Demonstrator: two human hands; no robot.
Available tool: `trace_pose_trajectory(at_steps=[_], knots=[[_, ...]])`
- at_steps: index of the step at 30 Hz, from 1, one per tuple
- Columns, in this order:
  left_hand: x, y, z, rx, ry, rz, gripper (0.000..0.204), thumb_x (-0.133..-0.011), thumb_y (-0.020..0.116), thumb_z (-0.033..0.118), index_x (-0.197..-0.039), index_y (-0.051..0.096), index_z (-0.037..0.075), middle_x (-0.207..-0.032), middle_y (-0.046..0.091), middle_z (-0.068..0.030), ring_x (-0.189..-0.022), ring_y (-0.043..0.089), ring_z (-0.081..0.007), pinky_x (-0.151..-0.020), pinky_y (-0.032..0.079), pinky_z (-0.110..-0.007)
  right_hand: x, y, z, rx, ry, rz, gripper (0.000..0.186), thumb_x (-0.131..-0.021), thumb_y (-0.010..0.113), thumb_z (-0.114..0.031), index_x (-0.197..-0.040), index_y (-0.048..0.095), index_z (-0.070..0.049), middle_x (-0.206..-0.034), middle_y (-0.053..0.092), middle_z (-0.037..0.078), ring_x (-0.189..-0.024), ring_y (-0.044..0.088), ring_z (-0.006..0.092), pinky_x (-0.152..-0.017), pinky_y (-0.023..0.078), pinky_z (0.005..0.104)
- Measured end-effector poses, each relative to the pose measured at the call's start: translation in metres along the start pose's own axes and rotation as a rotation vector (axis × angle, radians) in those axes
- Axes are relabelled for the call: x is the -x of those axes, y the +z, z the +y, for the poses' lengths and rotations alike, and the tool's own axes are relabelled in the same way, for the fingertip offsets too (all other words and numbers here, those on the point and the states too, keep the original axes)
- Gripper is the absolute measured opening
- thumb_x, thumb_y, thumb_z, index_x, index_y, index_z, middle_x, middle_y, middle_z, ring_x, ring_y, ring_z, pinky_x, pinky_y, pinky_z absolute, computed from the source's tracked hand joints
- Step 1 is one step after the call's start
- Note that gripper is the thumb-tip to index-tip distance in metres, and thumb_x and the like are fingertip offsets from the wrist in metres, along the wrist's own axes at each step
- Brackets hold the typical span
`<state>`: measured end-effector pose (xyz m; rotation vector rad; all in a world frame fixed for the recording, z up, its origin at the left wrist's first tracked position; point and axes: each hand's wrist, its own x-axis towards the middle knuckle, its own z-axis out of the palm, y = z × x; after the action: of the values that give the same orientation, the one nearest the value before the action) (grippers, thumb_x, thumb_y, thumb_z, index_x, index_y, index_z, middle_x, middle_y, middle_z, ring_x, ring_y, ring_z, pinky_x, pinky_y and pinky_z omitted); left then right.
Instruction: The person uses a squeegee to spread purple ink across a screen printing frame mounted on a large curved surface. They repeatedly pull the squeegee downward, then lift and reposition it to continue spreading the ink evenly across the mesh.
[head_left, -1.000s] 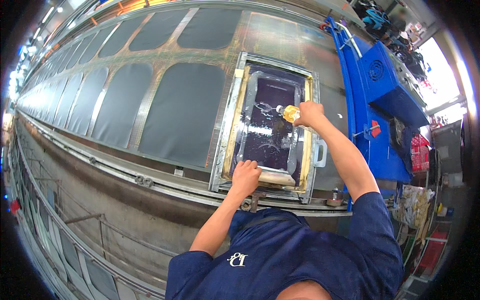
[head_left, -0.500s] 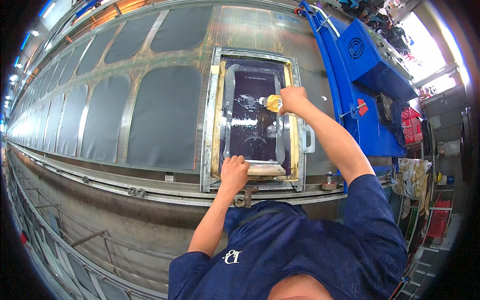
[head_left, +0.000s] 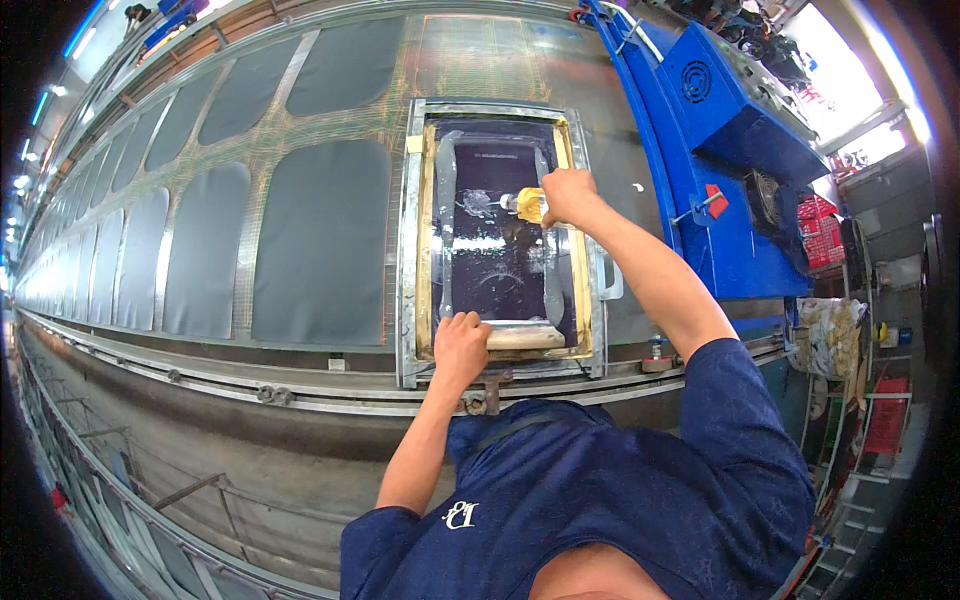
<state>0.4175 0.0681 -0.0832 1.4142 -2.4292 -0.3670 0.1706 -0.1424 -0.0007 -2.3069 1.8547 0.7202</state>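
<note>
Head view: right hand [head_left: 568, 197] is closed on a small yellow bottle [head_left: 530, 206], fingers wrapped around its base end. Bottle is tipped sideways over the interior of the metal screen-printing frame [head_left: 409, 250], right of its middle, pale neck pointing toward the frame's left side. Left hand [head_left: 461, 347] is at the frame's lower left corner, fingers curled down by the left end of a pale squeegee [head_left: 526, 337]; can't tell if it grips the squeegee or just rests there. Squeegee lies along the frame's near end, inside it.

Dark mesh [head_left: 495, 265] fills the frame, glossy. Whitish wet patch [head_left: 479, 203] sits on it, frame's upper left half, just beyond the bottle neck. Yellowish tape [head_left: 424, 285] lines the frame's inner edges. Pale handle [head_left: 611, 279] is on the frame's right side.

Long worktable [head_left: 480, 60] under the frame. Dark grey panels [head_left: 322, 240] in two rows left of the frame, nearest one just beside it. Metal rail [head_left: 350, 393] runs along the frame's near side. Blue machine [head_left: 735, 110] stands right of the frame; red crate [head_left: 821, 238] beyond that, farther right.
</note>
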Motion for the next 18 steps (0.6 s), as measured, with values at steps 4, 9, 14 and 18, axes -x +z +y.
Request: trace_pose_trajectory(at_steps=[4, 9, 14, 18], knots=[[0.000, -0.004, 0.001, 0.016, -0.016, 0.006, 0.011, -0.066, 0.069, 0.006, -0.074, 0.072, 0.013, -0.082, 0.061, -0.0040, -0.086, 0.061, -0.0239, -0.075, 0.043, -0.040, 0.006, 0.014, 0.015, -0.139, 0.084, -0.012, 0.069, -0.061, 0.088, -0.062, -0.104, 0.077, -0.010, -0.103, 0.076, 0.012, -0.096, 0.074, 0.0284, -0.082, 0.060, 0.0421], [-0.003, -0.003, 0.009, 0.054, -0.010, 0.005, 0.024, -0.064, 0.072, 0.003, -0.085, 0.077, 0.013, -0.082, 0.062, -0.0037, -0.086, 0.062, -0.0275, -0.075, 0.046, -0.042, 0.022, 0.109, 0.043, -0.907, 0.047, 0.247, 0.078, -0.062, 0.086, -0.064, -0.113, 0.074, -0.007, -0.108, 0.074, 0.016, -0.099, 0.072, 0.0301, -0.089, 0.055, 0.0404], [0.001, -0.005, 0.010, 0.026, -0.022, 0.043, 0.029, -0.058, 0.074, 0.000, -0.084, 0.078, 0.013, -0.082, 0.064, -0.0054, -0.084, 0.063, -0.0279, -0.076, 0.049, -0.041, 0.044, 0.126, 0.012, -1.365, 0.113, 0.579, 0.093, -0.063, 0.088, -0.062, -0.129, 0.065, -0.001, -0.119, 0.071, 0.020, -0.109, 0.069, 0.0315, -0.098, 0.052, 0.0386], [0.002, 0.002, 0.012, -0.019, 0.007, 0.035, 0.033, -0.057, 0.074, -0.001, -0.087, 0.078, 0.011, -0.084, 0.066, -0.0059, -0.084, 0.064, -0.0289, -0.078, 0.050, -0.041, 0.099, 0.114, 0.046, -1.628, 0.167, 0.791, 0.078, -0.072, 0.090, -0.046, -0.131, 0.064, -0.001, -0.116, 0.072, 0.014, -0.107, 0.069, 0.0198, -0.095, 0.052, 0.0337]])
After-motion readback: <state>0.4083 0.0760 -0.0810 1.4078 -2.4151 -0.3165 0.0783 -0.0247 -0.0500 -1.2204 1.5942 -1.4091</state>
